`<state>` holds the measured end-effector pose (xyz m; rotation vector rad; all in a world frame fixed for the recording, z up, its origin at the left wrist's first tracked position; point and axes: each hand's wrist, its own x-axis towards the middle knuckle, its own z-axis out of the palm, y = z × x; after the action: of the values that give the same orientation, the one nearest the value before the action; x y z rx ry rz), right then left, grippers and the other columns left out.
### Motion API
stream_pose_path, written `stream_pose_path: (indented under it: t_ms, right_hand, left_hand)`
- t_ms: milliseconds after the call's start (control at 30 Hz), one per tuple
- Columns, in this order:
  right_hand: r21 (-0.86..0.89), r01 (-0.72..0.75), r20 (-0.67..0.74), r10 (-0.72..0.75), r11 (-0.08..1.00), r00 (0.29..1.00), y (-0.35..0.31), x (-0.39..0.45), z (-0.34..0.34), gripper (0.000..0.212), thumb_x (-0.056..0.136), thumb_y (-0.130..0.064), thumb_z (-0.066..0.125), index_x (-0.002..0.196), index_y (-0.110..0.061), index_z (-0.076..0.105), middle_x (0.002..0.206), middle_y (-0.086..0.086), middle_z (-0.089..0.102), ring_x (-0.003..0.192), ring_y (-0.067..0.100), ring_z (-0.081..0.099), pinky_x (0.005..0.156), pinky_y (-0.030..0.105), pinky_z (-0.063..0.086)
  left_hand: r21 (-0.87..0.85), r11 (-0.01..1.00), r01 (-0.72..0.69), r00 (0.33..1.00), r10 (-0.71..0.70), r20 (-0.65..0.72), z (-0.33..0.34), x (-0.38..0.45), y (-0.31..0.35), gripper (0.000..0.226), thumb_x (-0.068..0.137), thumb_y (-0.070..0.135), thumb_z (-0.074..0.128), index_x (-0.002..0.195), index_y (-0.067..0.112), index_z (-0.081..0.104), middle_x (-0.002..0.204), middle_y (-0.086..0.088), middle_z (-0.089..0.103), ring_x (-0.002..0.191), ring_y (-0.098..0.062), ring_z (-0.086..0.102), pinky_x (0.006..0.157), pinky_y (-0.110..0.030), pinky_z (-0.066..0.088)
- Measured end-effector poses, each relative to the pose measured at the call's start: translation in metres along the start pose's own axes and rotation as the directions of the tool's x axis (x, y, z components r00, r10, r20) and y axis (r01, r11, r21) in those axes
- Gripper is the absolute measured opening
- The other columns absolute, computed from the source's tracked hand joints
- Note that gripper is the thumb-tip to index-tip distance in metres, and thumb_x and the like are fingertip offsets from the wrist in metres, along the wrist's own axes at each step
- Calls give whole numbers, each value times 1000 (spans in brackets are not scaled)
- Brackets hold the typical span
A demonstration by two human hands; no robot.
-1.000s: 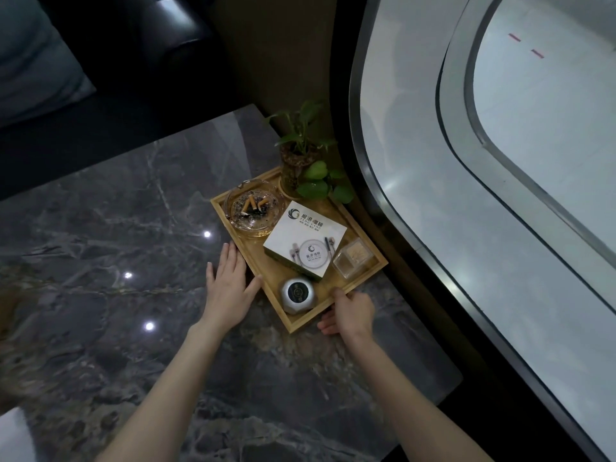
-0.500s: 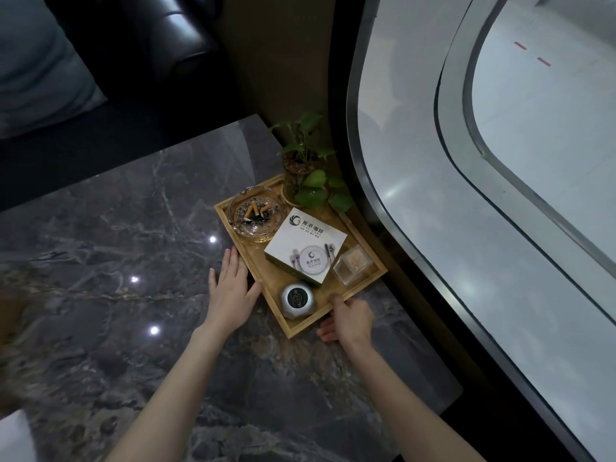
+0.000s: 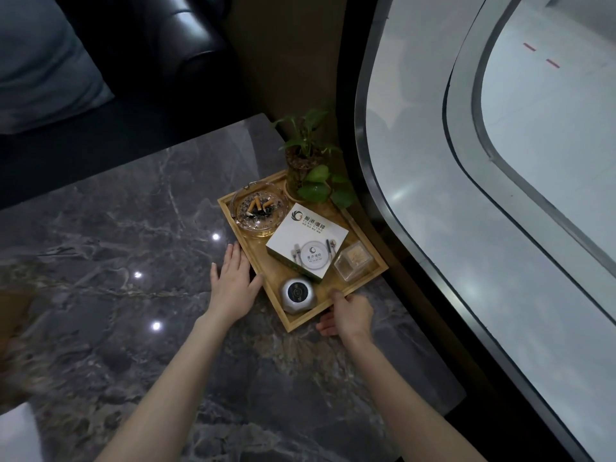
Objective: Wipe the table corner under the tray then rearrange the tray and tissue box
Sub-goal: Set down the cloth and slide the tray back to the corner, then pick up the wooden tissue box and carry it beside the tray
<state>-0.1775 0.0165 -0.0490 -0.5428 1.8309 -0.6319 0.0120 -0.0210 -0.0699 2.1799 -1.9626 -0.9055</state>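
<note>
A wooden tray (image 3: pixel 301 323) sits at the far right corner of the dark marble table (image 3: pixel 116 261). In it lie a white tissue box (image 3: pixel 306 241), a glass ashtray (image 3: pixel 258 210) with cigarette butts, a round silver device (image 3: pixel 296 295), a clear toothpick holder (image 3: pixel 353 263) and a potted plant (image 3: pixel 310 161). My left hand (image 3: pixel 233 285) lies flat on the table, fingers spread, its thumb against the tray's left rim. My right hand (image 3: pixel 350 313) grips the tray's near rim, thumb on top and fingers beneath.
A curved glass wall (image 3: pixel 466 195) runs close along the table's right side. A dark leather seat (image 3: pixel 150 45) with a grey cushion (image 3: pixel 40 61) stands beyond the far edge. Something white (image 3: pixel 16 435) shows at the bottom left corner.
Both hands keep the same hold on the tray. The tray has shifted only a little; the view has tilted slightly upward.
</note>
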Motion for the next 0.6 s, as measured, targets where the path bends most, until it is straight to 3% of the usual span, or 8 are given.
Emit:
stream_pose_path:
  t_ms: [233,333,467,533,600]
  right_hand:
    - [-148,27,44,-21,989,999,2,4,-5,42,96,-28,47,64,-3,54,54,16,61,38,23,59,38,27,52]
    - [-358,79,128,-35,931,991,-3,5,-12,45,97,-35,41,64,-7,54,57,13,64,45,24,62,43,28,52]
    - [-654,225,232,-92,722,968,-13,5,-23,42,94,-32,37,62,-11,54,69,14,72,60,28,68,59,34,54]
    - [-739,339,306,-158,583,939,-21,2,-24,36,90,-27,42,61,-11,55,79,15,72,72,31,69,69,35,55]
    - [-767,472,411,-232,435,882,-30,-6,-20,34,91,-25,44,61,-13,52,82,13,69,77,29,65,67,32,51]
  left_hand:
    - [73,995,61,998,-59,-34,1,-5,4,65,94,44,28,147,16,2,158,-4,-3,144,-19,-6,115,-48,-2]
    - [64,995,82,994,-77,-78,6,-14,10,57,96,41,26,144,12,20,156,-8,13,144,-23,7,116,-46,9]
    - [-99,995,25,972,-48,-232,5,-38,15,38,93,31,41,118,7,59,136,-10,51,124,-25,45,101,-42,39]
    - [-135,990,27,949,-68,-307,-1,-52,14,32,92,26,45,109,7,64,124,-10,59,114,-25,52,93,-39,43]
    - [-183,982,44,942,-102,-320,-9,-64,12,29,91,25,47,105,8,66,112,-9,64,104,-24,56,84,-34,43]
